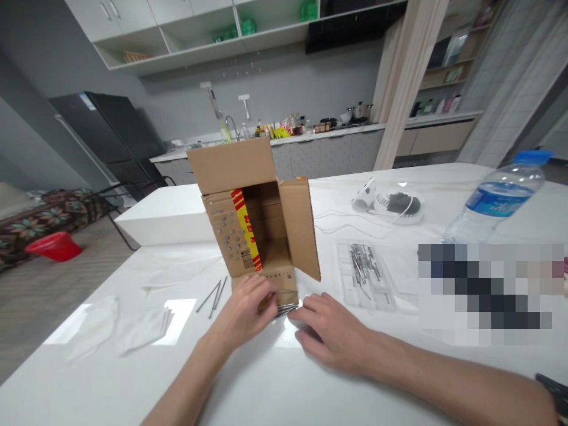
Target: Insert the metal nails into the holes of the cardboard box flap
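An open cardboard box (268, 204) stands on the white table with its flaps spread. Several round grey nail heads (228, 232) dot its left flap, beside a yellow and red tape strip. My left hand (248, 305) is at the front flap (284, 284), fingers curled in a pinch; what looks like a thin nail (288, 291) sticks out to the right. Just below lie several loose nails (286, 309), between my two hands. The fingertips of my right hand (331, 331) rest at their right end, thumb apart from the fingers, nothing visibly gripped.
A few long nails (215, 297) lie left of the box. On the right are a clear compartment case (361, 275) with more nails, a water bottle (499, 198) and a white corded device (386, 204). Tissues (142, 328) and a white block (168, 216) are on the left.
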Tool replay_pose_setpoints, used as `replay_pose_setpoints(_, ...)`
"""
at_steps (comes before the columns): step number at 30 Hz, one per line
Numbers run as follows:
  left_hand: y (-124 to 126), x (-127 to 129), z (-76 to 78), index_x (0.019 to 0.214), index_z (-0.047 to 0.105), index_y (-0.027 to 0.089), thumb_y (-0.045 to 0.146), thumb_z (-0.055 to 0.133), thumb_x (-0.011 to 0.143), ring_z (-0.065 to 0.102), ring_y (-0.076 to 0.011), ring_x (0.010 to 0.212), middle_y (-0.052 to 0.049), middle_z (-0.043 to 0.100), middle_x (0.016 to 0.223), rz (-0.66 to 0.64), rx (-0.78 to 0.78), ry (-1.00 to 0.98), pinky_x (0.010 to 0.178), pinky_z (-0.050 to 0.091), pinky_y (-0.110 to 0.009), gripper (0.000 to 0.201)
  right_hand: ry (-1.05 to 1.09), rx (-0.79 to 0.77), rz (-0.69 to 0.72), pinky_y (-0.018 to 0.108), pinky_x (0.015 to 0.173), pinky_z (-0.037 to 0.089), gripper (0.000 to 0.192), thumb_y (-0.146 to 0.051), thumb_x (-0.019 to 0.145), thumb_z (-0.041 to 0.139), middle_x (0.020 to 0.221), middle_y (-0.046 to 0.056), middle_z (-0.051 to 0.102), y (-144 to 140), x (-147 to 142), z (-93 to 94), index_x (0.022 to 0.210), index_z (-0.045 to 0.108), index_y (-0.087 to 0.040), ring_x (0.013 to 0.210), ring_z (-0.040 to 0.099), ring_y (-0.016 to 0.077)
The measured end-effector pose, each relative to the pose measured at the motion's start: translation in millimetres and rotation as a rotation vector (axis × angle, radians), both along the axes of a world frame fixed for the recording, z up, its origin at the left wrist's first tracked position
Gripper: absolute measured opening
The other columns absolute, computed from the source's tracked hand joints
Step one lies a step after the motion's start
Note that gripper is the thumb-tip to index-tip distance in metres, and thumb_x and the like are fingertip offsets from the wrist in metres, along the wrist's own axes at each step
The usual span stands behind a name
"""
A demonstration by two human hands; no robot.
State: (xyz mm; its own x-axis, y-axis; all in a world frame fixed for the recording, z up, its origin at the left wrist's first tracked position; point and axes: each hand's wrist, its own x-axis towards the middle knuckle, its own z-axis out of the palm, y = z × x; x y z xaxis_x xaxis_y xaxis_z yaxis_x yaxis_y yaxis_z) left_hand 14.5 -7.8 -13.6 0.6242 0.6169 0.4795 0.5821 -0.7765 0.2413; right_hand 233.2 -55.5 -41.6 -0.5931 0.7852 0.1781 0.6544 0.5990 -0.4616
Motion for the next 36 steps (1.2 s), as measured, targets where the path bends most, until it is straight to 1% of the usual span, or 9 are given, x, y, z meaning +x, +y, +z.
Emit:
replay_pose_setpoints(11, 2, -6, 3.3, 0.078, 0.053, 0.020, 0.009, 0.047, 0.084, 0.057, -0.0197, 0.076, -0.003, 0.061, 0.077, 0.025, -0.055, 0.158, 0.072, 0.044, -0.034, 0.013, -0.013, 0.002, -0.001, 0.035, 0.080, 0.036, 0.013, -0.023, 0.093, 0.053, 0.092, 0.005, 0.061, -1, 0, -1.8, 0.100, 0.063, -0.019, 0.088, 0.055, 0.0206)
replay_pose_setpoints(23, 0, -8, 7.0, 0.079, 0.055, 0.019, 0.013, 0.052, 0.085, 0.058, -0.0213, 0.082, -0.004, 0.061, 0.083, 0.053, -0.163, 0.243, 0.077, 0.045, -0.036, 0.009, 0.005, -0.005, 0.000, 0.035, 0.081, 0.036, 0.014, -0.023, 0.093, 0.054, 0.093, 0.006, 0.062, -1, 0, -1.9, 0.102, 0.063, -0.019, 0.088, 0.054, 0.0206)
replay_pose_setpoints(26, 0, -11, 11.3, 0.079, 0.056, 0.019, 0.014, 0.052, 0.085, 0.059, -0.0221, 0.084, -0.005, 0.063, 0.085, 0.080, -0.193, 0.261, 0.077, 0.045, -0.036, 0.009, 0.010, -0.007, -0.001, 0.035, 0.081, 0.036, 0.015, -0.023, 0.093, 0.054, 0.094, 0.006, 0.062, -1, 0, -2.1, 0.104, 0.064, -0.019, 0.088, 0.054, 0.0206)
replay_pose_setpoints(30, 0, -15, 17.9, 0.080, 0.056, 0.020, 0.013, 0.053, 0.084, 0.059, -0.0235, 0.086, -0.005, 0.064, 0.090, 0.157, -0.227, 0.311, 0.076, 0.045, -0.036, 0.008, -0.011, -0.008, 0.000, 0.035, 0.080, 0.036, 0.013, -0.023, 0.093, 0.055, 0.092, 0.006, 0.061, 0, 0, -2.5, 0.102, 0.064, -0.019, 0.087, 0.053, 0.0206)
replay_pose_setpoints(36, -3, -20, 23.0, 0.080, 0.055, 0.021, 0.012, 0.053, 0.079, 0.061, -0.0248, 0.091, -0.005, 0.065, 0.093, 0.221, -0.279, 0.390, 0.081, 0.044, -0.038, 0.009, -0.011, -0.008, 0.007, 0.034, 0.079, 0.035, 0.014, -0.024, 0.093, 0.054, 0.093, 0.006, 0.061, 0, 0, -1.4, 0.102, 0.063, -0.019, 0.087, 0.053, 0.0206)
